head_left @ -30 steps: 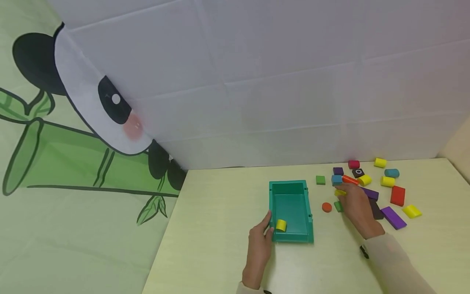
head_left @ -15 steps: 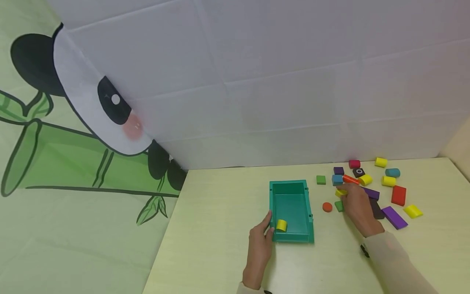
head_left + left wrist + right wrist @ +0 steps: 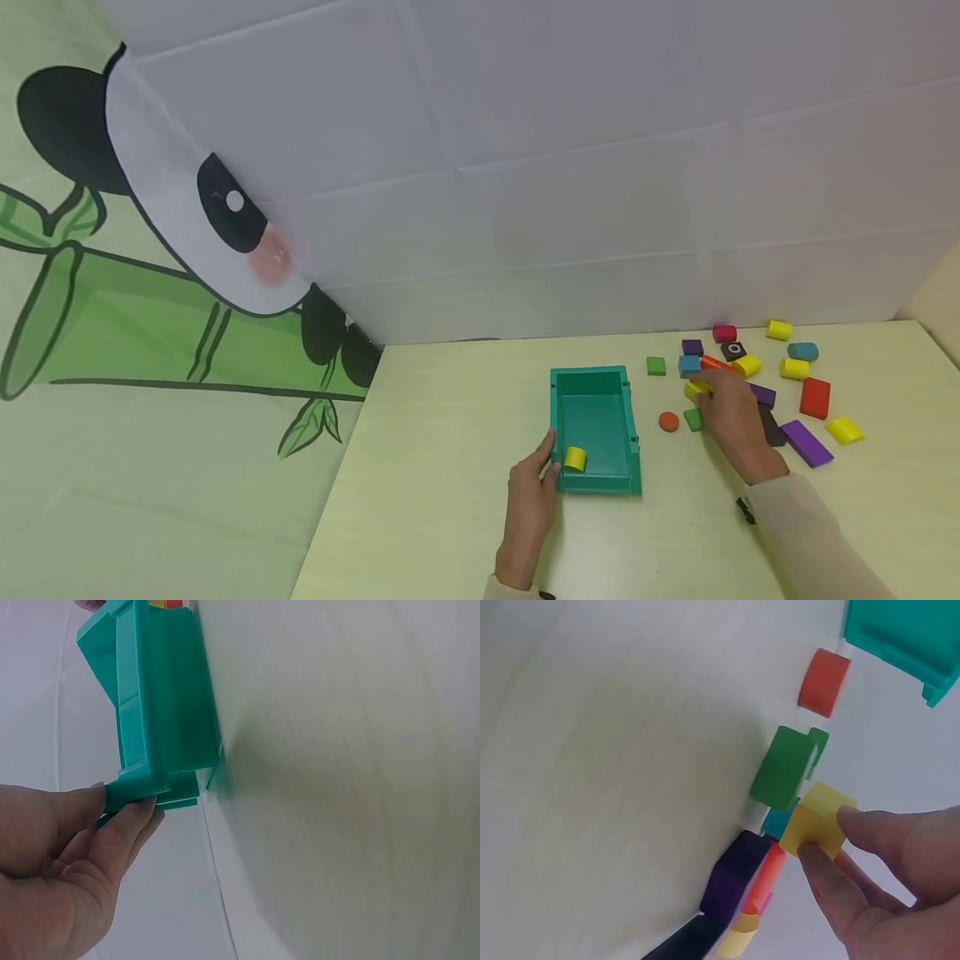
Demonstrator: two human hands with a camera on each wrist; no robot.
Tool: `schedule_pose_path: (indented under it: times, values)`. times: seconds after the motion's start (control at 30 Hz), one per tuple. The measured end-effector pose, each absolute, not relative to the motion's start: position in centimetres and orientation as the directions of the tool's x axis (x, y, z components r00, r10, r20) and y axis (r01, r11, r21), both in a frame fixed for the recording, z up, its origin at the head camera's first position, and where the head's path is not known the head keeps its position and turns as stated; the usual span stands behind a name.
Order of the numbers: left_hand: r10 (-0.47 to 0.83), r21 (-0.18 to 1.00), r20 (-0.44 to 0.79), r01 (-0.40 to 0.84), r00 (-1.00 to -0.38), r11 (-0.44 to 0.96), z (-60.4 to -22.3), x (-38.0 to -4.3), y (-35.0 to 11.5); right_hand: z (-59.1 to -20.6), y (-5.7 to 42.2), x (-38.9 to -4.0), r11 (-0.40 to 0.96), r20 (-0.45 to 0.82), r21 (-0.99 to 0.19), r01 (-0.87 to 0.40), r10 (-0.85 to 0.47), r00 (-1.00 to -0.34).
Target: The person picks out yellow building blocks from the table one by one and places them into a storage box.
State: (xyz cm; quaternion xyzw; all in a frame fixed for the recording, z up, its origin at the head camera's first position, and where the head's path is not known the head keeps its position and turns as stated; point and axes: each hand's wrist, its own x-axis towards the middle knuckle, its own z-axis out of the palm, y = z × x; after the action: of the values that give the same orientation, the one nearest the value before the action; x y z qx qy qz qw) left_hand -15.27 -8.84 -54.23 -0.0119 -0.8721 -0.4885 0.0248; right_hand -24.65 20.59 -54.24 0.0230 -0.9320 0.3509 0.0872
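My left hand [image 3: 531, 504] grips the near left edge of a teal plastic box [image 3: 600, 421], thumb and fingers pinching its rim [image 3: 142, 780] in the left wrist view. Inside the box lies one yellow block [image 3: 575, 458]. Among scattered blocks on the right, my right hand [image 3: 733, 417] pinches another yellow block [image 3: 810, 829] between thumb and fingers. Close to that hand are a blue block [image 3: 689, 367], a green block [image 3: 693, 419], and an orange-red disc [image 3: 668, 422]. The right hand partly covers a purple bar [image 3: 763, 395] and a black block [image 3: 770, 427].
Farther right lie a red block [image 3: 814, 398], a purple block [image 3: 806, 442], a blue cylinder [image 3: 803, 352] and several yellow pieces. A green square [image 3: 656, 366] sits just right of the box. A white cloth [image 3: 562, 208] hangs behind the pale table [image 3: 427, 467].
The right fingers have shifted slightly on the yellow block, so a little more of it shows. The left hand and the box have stayed in place.
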Motion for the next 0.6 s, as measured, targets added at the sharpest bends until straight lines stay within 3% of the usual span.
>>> schedule_pose_path:
  times: [0.6]
  values:
    - [-0.039, 0.856, 0.063, 0.033, -0.997, 0.516, -54.3, -16.6, -7.3, -52.3, 20.0, -26.5, 0.725, 0.237, -0.663, -0.186, -0.032, -0.971]
